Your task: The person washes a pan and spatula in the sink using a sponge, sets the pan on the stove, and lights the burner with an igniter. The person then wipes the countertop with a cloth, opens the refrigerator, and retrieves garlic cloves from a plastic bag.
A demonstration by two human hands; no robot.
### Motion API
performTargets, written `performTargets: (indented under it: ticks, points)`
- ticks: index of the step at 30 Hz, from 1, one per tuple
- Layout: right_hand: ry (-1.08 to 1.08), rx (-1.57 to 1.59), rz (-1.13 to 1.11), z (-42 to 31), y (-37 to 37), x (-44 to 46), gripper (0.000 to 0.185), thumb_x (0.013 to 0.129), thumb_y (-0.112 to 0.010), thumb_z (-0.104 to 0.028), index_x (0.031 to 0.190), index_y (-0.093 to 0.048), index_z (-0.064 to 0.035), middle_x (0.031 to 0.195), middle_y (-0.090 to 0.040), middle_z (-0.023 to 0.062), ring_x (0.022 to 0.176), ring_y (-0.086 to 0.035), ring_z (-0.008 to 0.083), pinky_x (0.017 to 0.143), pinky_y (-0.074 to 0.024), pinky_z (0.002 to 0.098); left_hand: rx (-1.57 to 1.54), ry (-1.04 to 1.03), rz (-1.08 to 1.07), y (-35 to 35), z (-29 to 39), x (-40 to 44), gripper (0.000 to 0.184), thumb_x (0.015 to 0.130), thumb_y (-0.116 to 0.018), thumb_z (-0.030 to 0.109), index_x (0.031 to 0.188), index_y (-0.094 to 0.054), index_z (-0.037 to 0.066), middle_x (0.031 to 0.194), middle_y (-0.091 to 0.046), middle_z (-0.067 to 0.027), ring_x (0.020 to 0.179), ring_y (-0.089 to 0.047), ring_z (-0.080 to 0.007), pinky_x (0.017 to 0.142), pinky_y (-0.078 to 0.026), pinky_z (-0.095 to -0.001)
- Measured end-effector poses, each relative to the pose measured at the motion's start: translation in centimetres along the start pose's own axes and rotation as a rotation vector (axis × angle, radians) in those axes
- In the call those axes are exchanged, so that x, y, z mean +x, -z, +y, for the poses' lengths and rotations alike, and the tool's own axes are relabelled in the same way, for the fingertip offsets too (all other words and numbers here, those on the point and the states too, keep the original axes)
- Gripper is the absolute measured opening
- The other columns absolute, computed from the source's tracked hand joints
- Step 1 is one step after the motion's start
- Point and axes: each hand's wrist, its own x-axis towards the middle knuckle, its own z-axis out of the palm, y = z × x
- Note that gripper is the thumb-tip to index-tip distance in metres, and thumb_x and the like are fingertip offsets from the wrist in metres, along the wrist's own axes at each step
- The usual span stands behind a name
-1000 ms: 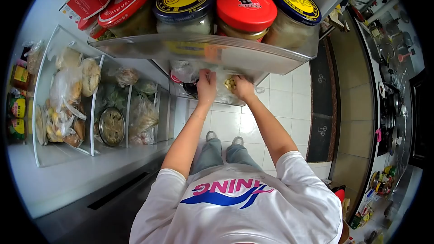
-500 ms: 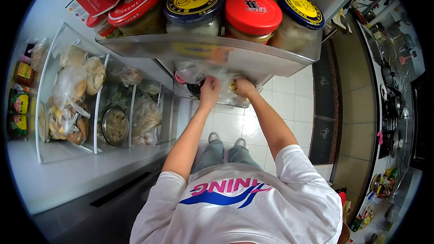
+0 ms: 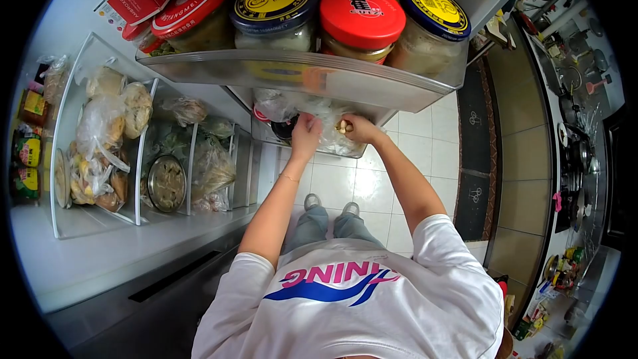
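Observation:
My left hand (image 3: 306, 134) has its fingers closed on the edge of a clear plastic bag (image 3: 327, 118) in the lower door shelf of the fridge. Beside it, my right hand (image 3: 361, 130) is closed around several small pale pieces that look like garlic cloves (image 3: 343, 126), at the bag's right side. A dark-lidded jar (image 3: 284, 127) stands just left of my left hand. The upper door shelf (image 3: 292, 68) overhangs both hands and hides part of the lower shelf.
Jars with a red lid (image 3: 362, 16) and a blue-and-yellow lid (image 3: 276, 0) fill the upper shelf near my head. On the left, the fridge shelves hold bagged food (image 3: 103, 126) and a round metal dish (image 3: 167, 183). A kitchen counter (image 3: 555, 126) runs along the right.
My right hand has turned and shifted slightly left, showing more of the pale pieces in its fingers. My left hand stays at the bag. The whole view has shifted slightly.

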Motion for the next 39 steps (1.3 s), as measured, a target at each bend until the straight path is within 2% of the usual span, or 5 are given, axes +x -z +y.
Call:
performTargets:
  ticks: [12, 20, 29, 33, 39]
  points:
    - [-0.198, 0.695, 0.073, -2.3, 2.2, -0.7, 0.032, 0.074, -0.065, -0.009, 0.102, -0.048, -0.0051, 0.088, -0.056, 0.0044, 0.079, -0.054, 0.013, 0.072, -0.0452, 0.0255, -0.057, 0.096, -0.05, -0.4, 0.2, -0.2, 0.013, 0.086, -0.052, 0.011, 0.091, -0.045, 0.001, 0.068, -0.055, -0.0068, 0.058, -0.053, -0.0123, 0.053, -0.044, -0.0253]
    - [-0.426, 1.413, -0.013, -3.3, 2.4, -1.0, 0.013, 0.083, -0.058, -0.012, 0.091, -0.048, -0.0094, 0.076, -0.053, 0.0015, 0.063, -0.05, 0.0109, 0.054, -0.0418, 0.0231, -0.068, 0.129, -0.066, -1.3, 0.4, -0.4, 0.019, 0.089, -0.048, 0.012, 0.102, -0.042, 0.0, 0.083, -0.057, -0.0099, 0.069, -0.057, -0.0146, 0.061, -0.047, -0.0273]
    - [-0.542, 1.505, -0.047, -2.1, 1.3, -0.4, 0.012, 0.087, -0.045, -0.017, 0.091, -0.048, -0.0055, 0.079, -0.054, 0.0064, 0.062, -0.053, 0.0158, 0.054, -0.0479, 0.0263, -0.188, 0.192, -0.211, -1.6, -0.8, -0.2, 0.024, 0.091, -0.047, 0.019, 0.108, -0.044, 0.001, 0.089, -0.054, -0.0063, 0.08, -0.052, -0.0131, 0.071, -0.043, -0.026]
    - [-0.521, 1.503, -0.012, -2.3, 1.0, -0.3, 0.016, 0.089, -0.043, -0.017, 0.094, -0.049, -0.0039, 0.086, -0.056, 0.0087, 0.07, -0.057, 0.0181, 0.056, -0.0505, 0.0261, -0.271, 0.213, -0.073, -1.7, -0.3, -0.6, 0.022, 0.092, -0.048, 0.019, 0.105, -0.045, 0.002, 0.089, -0.053, -0.0043, 0.079, -0.05, -0.0113, 0.069, -0.043, -0.0248]
    - [-0.523, 1.536, 0.105, -3.4, 1.5, -0.9, 0.02, 0.091, -0.037, -0.014, 0.097, -0.047, 0.0022, 0.102, -0.055, 0.0153, 0.095, -0.059, 0.029, 0.079, -0.0548, 0.0373, -0.383, 0.262, -0.025, -1.4, -1.5, -0.1, 0.02, 0.092, -0.049, 0.018, 0.104, -0.045, 0.002, 0.091, -0.052, -0.003, 0.08, -0.05, -0.0096, 0.07, -0.042, -0.0232]
